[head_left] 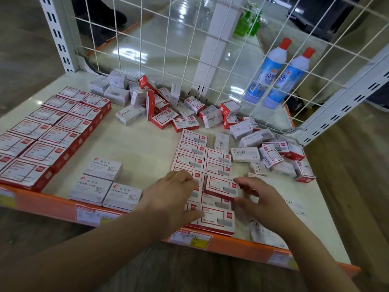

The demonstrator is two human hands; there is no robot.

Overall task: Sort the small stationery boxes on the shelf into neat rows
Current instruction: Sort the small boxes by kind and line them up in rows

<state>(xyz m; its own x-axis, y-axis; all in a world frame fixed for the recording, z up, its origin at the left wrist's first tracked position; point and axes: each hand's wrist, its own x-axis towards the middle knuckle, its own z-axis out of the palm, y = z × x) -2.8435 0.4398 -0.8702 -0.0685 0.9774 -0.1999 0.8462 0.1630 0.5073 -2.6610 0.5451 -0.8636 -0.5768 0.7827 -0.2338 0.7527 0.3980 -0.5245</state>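
Two columns of small red-and-white staple boxes lie flat on the cream shelf, running toward the front edge. My left hand rests flat on the left column near the front, thumb on the nearest box. My right hand pinches the right end of one red-and-white box between forefinger and thumb; that box sits slightly askew on top of the right column. A loose jumble of small boxes lies along the back, and more are heaped at the right.
Rows of larger red boxes fill the left side. Three white paper-clip boxes stand at front centre. White boxes lie under my right arm. Wire mesh backs the shelf; two blue bottles stand behind it. An orange lip edges the front.
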